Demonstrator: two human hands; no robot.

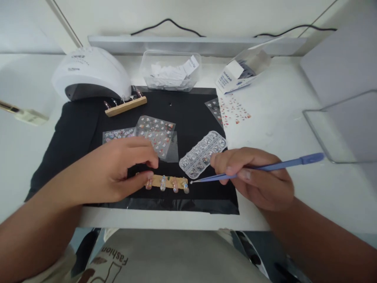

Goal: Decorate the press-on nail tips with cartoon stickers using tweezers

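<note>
Your left hand (118, 169) curls loosely, thumb and fingertips pinching the end of a flat wooden strip (167, 182) that carries 4 glossy false nails and lies on the matte black mat (188, 114). Your right hand (256, 177) grips slim blue tweezers (265, 168), their fine tip just beside the strip's last nail. A clear compartmented gem box (203, 154) sits just behind.

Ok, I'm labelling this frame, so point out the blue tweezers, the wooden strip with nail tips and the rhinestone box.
blue tweezers (277, 166), head view, mid-shaft.
wooden strip (169, 182), head view, bare wood between tips.
rhinestone box (203, 153), head view, lid centre.
</note>
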